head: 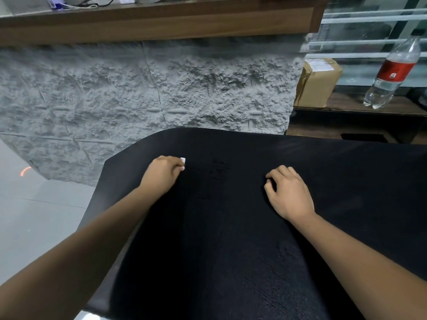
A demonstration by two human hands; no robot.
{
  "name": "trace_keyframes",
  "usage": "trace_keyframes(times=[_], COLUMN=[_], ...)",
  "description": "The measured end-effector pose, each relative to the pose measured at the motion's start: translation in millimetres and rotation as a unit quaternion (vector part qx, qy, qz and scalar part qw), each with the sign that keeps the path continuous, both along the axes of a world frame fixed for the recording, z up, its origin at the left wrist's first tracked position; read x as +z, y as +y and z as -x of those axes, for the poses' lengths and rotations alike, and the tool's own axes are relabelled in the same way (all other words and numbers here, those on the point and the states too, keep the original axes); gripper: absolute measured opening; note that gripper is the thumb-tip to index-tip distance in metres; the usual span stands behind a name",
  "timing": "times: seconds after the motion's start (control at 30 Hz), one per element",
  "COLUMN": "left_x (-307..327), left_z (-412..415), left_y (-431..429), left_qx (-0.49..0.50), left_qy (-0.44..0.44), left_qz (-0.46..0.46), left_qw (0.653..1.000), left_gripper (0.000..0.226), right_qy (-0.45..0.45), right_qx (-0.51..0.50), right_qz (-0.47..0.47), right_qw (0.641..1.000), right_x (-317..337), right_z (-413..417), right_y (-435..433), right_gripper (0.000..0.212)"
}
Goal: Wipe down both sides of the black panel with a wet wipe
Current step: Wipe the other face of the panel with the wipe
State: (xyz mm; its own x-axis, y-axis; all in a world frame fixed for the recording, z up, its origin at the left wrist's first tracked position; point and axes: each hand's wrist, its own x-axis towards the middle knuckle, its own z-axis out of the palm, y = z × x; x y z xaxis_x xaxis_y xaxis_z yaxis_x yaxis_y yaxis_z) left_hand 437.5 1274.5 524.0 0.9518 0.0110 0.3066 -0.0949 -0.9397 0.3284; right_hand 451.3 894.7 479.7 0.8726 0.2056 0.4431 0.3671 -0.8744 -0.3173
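Note:
The black panel (242, 239) lies flat and fills most of the lower view, with a rounded far-left corner. My left hand (163, 173) rests on its far left part, fingers curled round a small white wet wipe (183, 160), of which only a tip shows. My right hand (288, 191) lies on the panel to the right, its fingers loosely curled and holding nothing. A faint dull patch shows on the panel between the two hands.
A rough grey stone-textured counter front (138, 88) rises just beyond the panel, topped by a wooden ledge (161, 21). At the right, a clear plastic bottle with a red label (392, 72) and a brown parcel (317, 82) stand on a low dark shelf. Grey floor lies to the left.

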Motion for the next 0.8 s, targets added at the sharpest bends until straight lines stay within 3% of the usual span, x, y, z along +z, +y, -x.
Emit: trace_keyframes(times=[0.3,0.8], left_x=[-7.7,-24.3], left_z=[0.3,20.3], left_y=[4.1,-125.2], left_qx=[0.072,-0.148], left_qy=[-0.004,0.016], left_qz=[0.073,0.045], left_qw=[0.995,0.988], left_gripper=[0.012,0.024], right_qy=[0.000,0.003], right_qx=[-0.001,-0.003], right_qz=[-0.003,-0.001], right_qw=[1.000,1.000], right_x=[0.6,0.4], right_z=[0.5,0.3], right_y=[0.3,0.7], right_gripper=[0.017,0.018])
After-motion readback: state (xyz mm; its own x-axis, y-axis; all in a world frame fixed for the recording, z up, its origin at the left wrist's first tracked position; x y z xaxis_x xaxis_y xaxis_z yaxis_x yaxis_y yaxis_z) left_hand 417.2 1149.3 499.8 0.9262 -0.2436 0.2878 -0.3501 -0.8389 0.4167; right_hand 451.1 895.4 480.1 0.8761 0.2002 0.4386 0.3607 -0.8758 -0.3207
